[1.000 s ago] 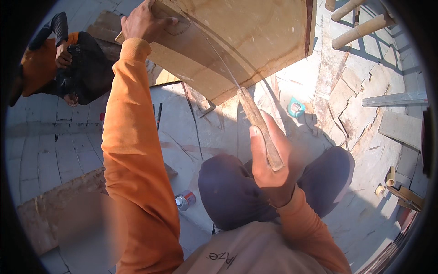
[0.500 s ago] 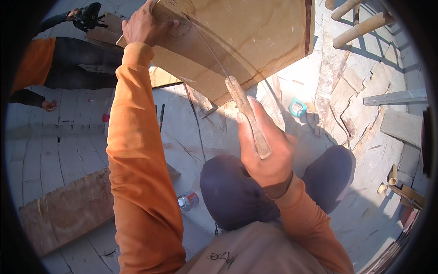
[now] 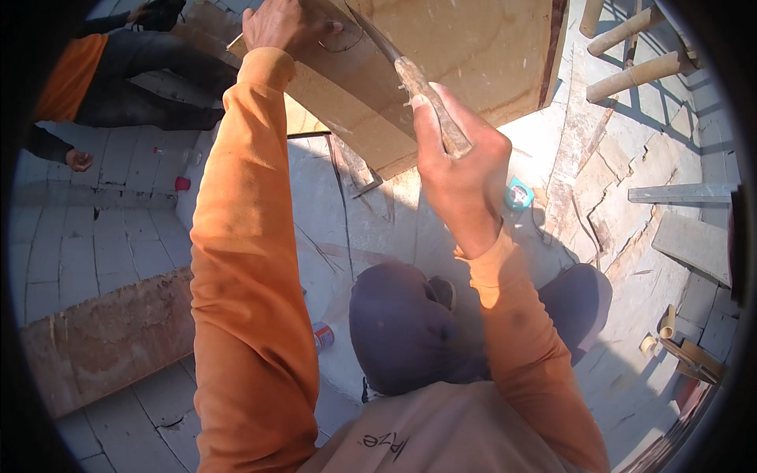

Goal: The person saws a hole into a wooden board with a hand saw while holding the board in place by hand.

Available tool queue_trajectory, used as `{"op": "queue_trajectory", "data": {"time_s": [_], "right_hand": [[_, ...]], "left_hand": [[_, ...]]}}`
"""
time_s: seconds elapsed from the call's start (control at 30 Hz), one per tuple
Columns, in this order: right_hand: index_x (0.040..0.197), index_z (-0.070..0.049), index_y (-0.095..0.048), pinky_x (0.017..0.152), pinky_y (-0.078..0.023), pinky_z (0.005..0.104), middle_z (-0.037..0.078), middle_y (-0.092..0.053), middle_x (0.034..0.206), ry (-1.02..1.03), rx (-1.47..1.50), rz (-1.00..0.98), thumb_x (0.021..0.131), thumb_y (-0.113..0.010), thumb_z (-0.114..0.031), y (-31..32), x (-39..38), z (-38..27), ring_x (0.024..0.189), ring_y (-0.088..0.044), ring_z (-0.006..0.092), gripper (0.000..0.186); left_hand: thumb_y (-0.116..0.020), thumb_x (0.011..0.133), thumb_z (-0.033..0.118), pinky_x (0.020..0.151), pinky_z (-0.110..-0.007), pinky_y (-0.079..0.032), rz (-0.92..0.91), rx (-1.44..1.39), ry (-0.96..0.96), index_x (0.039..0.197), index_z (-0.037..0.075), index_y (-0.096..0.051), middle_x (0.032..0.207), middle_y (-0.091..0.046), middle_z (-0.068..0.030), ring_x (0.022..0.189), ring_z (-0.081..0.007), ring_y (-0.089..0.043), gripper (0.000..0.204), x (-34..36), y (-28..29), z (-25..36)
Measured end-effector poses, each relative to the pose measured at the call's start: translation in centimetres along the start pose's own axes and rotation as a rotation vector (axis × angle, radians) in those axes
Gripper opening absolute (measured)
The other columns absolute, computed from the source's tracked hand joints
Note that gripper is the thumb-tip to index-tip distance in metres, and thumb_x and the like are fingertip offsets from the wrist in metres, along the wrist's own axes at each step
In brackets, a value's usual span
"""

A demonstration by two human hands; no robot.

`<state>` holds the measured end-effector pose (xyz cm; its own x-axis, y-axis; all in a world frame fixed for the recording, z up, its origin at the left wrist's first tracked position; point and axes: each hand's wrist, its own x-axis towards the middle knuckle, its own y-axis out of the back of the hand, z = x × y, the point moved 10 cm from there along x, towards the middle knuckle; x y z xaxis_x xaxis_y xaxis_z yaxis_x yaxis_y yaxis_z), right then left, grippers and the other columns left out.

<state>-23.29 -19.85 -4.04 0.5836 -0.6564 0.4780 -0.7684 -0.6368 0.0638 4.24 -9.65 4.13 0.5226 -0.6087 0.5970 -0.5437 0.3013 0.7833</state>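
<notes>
A plywood panel (image 3: 465, 59) stands tilted before me, with a round line drawn near its left part. My left hand (image 3: 277, 25) grips the panel's upper left edge. The thumb lies on the face beside the round line; the other fingers are partly hidden. My right hand (image 3: 464, 162) is closed round the wooden handle of a narrow-bladed handsaw (image 3: 422, 87). The dark, tapering blade points up and left, its tip close to the round line. Whether the tip goes into the wood I cannot tell.
A turquoise tape measure (image 3: 518, 195) lies right of the panel. Bamboo poles (image 3: 639, 77) and a grey metal bar (image 3: 682, 194) are farther right. A wooden board (image 3: 110, 339) lies at left, a can (image 3: 322, 336) by my left sleeve. Another person's legs (image 3: 165, 75) stretch across the far left.
My right hand has pushed the saw up toward the panel, and more of the handle now overlaps it. My left hand still holds the panel's edge. The view has shifted slightly.
</notes>
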Motion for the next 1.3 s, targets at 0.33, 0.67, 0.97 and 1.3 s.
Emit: {"op": "queue_trajectory", "data": {"time_s": [0.33,0.67,0.97,1.3], "right_hand": [[0.114,0.011,-0.07,0.066,-0.056,0.0318,0.024,-0.075,0.086,-0.147,-0.089,-0.104,0.092,-0.074,-0.007,2.1,-4.2,-0.5,0.069,-0.074,0.0222,0.029],[0.11,0.013,-0.071,0.076,-0.055,0.0311,0.027,-0.074,0.09,-0.144,0.176,0.031,0.095,-0.069,-0.014,3.7,-5.0,0.3,0.083,-0.074,0.0246,0.031],[0.118,0.009,-0.071,0.068,-0.055,0.0296,0.023,-0.075,0.089,0.154,-0.276,-0.098,0.093,-0.072,-0.004,2.3,-3.3,-2.4,0.075,-0.07,0.0163,0.028],[0.118,0.012,-0.07,0.065,-0.051,0.0248,0.018,-0.075,0.086,-0.114,-0.051,0.004,0.095,-0.07,-0.007,1.0,-1.8,-0.9,0.067,-0.058,0.0096,0.03]], "left_hand": [[-0.086,0.071,0.042,0.107,-0.058,-0.039,-0.157,0.066,0.105,0.124,0.014,-0.057,0.123,-0.068,-0.0139,0.123,-0.0363,-0.06,0.065,-0.3,1.2,0.1],[-0.087,0.071,0.042,0.104,-0.056,-0.041,0.012,0.047,0.03,0.123,0.013,-0.059,0.121,-0.07,-0.0129,0.121,-0.0343,-0.063,0.066,-1.2,2.8,1.8],[-0.088,0.07,0.041,0.103,-0.056,-0.041,-0.267,0.025,0.127,0.124,0.015,-0.059,0.12,-0.07,-0.0118,0.119,-0.0334,-0.064,0.066,0.5,-0.2,0.0],[-0.088,0.068,0.041,0.1,-0.055,-0.042,-0.135,0.012,0.059,0.123,0.016,-0.061,0.12,-0.07,-0.011,0.121,-0.0318,-0.063,0.066,0.7,-1.0,-0.2]]}}
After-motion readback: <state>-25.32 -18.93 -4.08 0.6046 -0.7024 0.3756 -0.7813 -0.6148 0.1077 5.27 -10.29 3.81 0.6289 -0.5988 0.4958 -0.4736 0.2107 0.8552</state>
